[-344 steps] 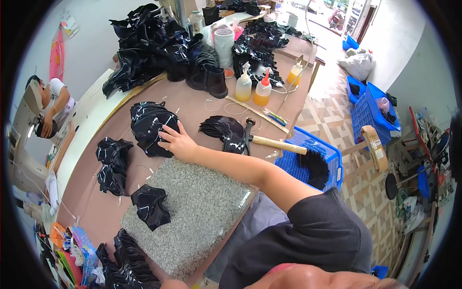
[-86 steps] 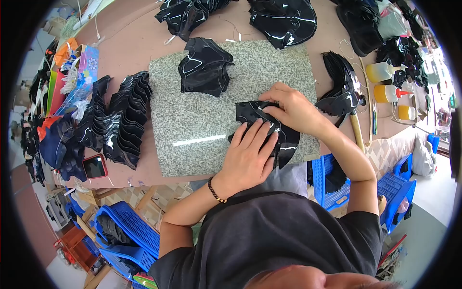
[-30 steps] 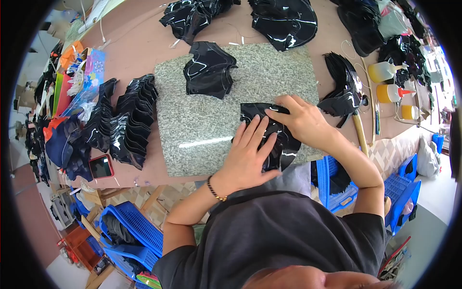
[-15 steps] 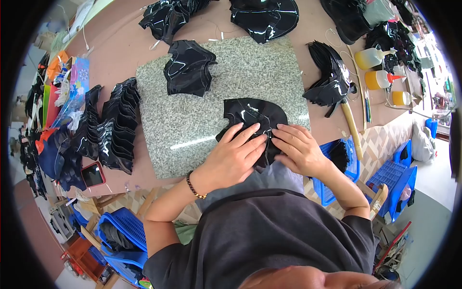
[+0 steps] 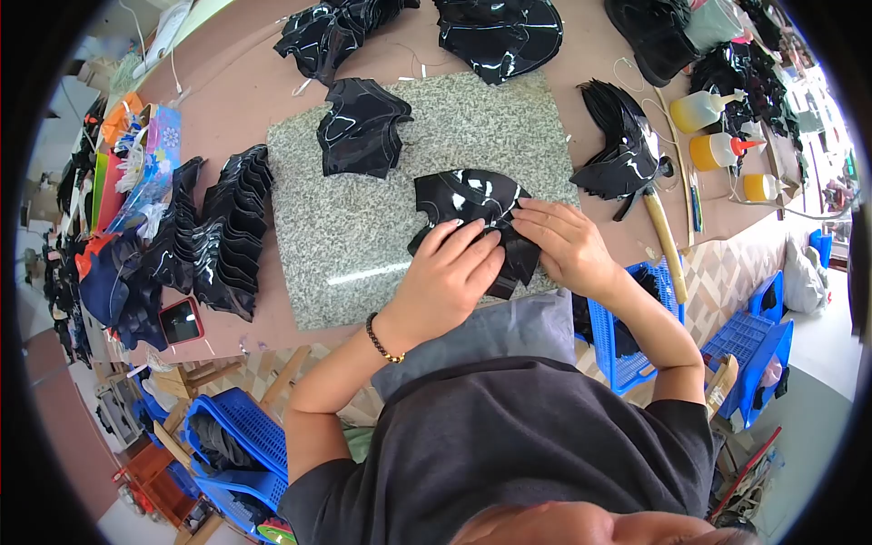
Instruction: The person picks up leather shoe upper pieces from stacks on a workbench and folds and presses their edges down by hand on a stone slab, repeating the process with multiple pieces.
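Note:
A glossy black shoe-upper piece, with seams across it, lies on the speckled stone slab close to its front edge. My left hand rests on the lower left of this piece, fingers slightly spread and laid on it. On the right edge lie the stretched-out fingers of my right hand, side by side. My thumbs and the underside of the piece are mostly hidden. Behind them, another black upper piece sits alone at the slab's back left.
Rows of stacked black pieces stand left of the slab, near a phone. A hammer, another black stack and yellow glue bottles lie to the right. Blue crates stand below the table edge.
The black piece has shifted slightly back and left and turned a little under my hands. My right hand has moved up along its right edge. The view has tilted slightly.

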Available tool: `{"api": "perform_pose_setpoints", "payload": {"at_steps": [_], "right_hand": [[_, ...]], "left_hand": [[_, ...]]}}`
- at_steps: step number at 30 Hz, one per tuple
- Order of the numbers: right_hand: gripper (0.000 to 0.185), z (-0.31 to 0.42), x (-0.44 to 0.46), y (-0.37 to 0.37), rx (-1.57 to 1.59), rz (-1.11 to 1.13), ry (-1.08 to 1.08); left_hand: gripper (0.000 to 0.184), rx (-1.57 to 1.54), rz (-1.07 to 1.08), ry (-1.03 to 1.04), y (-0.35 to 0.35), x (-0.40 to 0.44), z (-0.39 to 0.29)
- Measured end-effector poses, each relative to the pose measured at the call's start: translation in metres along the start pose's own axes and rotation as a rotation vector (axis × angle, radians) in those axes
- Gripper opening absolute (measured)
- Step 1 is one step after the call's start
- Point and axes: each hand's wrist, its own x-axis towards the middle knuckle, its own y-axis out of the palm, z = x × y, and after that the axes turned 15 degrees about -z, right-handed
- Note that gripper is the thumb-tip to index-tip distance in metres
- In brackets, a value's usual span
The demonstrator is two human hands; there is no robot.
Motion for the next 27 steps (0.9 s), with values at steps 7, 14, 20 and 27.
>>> {"api": "perform_pose_setpoints", "payload": {"at_steps": [7,14,20,27], "right_hand": [[0.040,0.009,-0.005,-0.002,0.008,0.017,-0.023],[0.036,0.019,-0.012,0.003,-0.033,0.022,0.036],[0.036,0.022,-0.013,0.003,-0.031,0.028,0.082],[0.037,0.026,-0.014,0.005,-0.050,0.050,0.092]], "left_hand": [[0.027,0.166,0.068,0.082,0.004,-0.004,-0.010],[0.027,0.171,0.062,0.099,0.008,-0.009,-0.008],[0.024,0.144,0.058,0.092,0.007,-0.008,-0.009],[0.027,0.120,0.079,0.106,0.008,-0.012,-0.006]]}}
